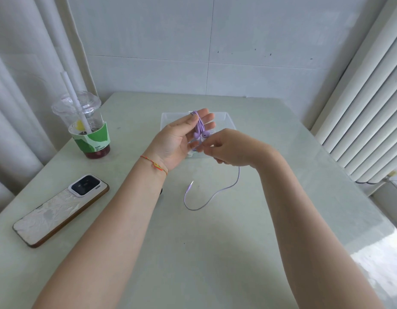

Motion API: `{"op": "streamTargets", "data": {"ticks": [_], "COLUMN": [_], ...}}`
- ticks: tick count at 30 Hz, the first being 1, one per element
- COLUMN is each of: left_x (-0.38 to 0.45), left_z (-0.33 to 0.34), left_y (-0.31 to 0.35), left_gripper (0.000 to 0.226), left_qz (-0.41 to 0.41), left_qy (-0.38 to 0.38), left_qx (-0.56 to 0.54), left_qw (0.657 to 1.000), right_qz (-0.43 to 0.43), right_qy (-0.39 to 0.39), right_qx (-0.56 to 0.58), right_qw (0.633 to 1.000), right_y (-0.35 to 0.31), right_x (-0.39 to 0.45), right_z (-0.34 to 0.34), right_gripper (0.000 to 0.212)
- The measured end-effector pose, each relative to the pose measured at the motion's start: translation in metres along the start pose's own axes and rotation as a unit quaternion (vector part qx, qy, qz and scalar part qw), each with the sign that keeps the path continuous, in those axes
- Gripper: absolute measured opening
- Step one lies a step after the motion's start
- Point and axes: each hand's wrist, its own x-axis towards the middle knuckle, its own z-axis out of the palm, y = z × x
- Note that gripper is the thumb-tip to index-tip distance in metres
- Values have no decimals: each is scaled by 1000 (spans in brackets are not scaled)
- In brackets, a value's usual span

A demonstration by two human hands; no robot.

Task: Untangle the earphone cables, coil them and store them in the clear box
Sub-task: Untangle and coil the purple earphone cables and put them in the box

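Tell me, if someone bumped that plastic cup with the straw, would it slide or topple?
The cup would probably tip rather than slide: it is tall and narrows toward its base. Only a little dark drink sits at the bottom, so it is likely light and easy to shove. The straw sticking up high gives a passing arm something to catch.

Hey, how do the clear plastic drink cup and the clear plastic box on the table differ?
The clear plastic drink cup stands tall at the table's left, domed lid on, straw through it, green sleeve, dark drink at the bottom. The clear plastic box is shallow, open-topped, plain, and sits mid-table behind the hands, partly hidden. Both are see-through plastic resting on the pale table.
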Motion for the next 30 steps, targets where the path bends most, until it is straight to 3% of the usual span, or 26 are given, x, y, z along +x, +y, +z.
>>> {"op": "streamTargets", "data": {"ticks": [4, 8, 10, 12, 17, 20, 24, 30], "left_x": [4, 2, -2, -4, -5, -8, -4, 3], "left_z": [-2, -3, -2, 0, 4, 3, 2, -5], "left_y": [-3, -6, -6, -4, 1, 6, 8, 2], "left_gripper": [24, 26, 45, 35, 36, 27, 29, 30], "left_qz": [13, 15, -8, -46, -115, -120, -66, -29], "left_qy": [38, 89, 54, 12, -80, -112, -29, 35], "left_qx": [60, 210, 283, 295, 141, 20, -116, -53], "left_qw": [997, 973, 958, 954, 980, 986, 991, 998], "right_qz": [0, -9, -13, -15, -18, -20, -19, -9], "right_qy": [32, 98, 135, 168, 244, 244, 165, 50], "right_qx": [-7, 16, 32, 42, 104, 129, 95, 40], "right_qw": [999, 995, 990, 985, 964, 961, 981, 998], "right_y": [-1, -1, 2, 6, 17, 21, 20, 11], "right_x": [0, -1, 0, 1, 8, 12, 15, 9], "right_z": [-3, -8, -11, -13, -13, -7, 3, 4], "right_gripper": [21, 19, 18, 16, 12, 12, 15, 23]}}
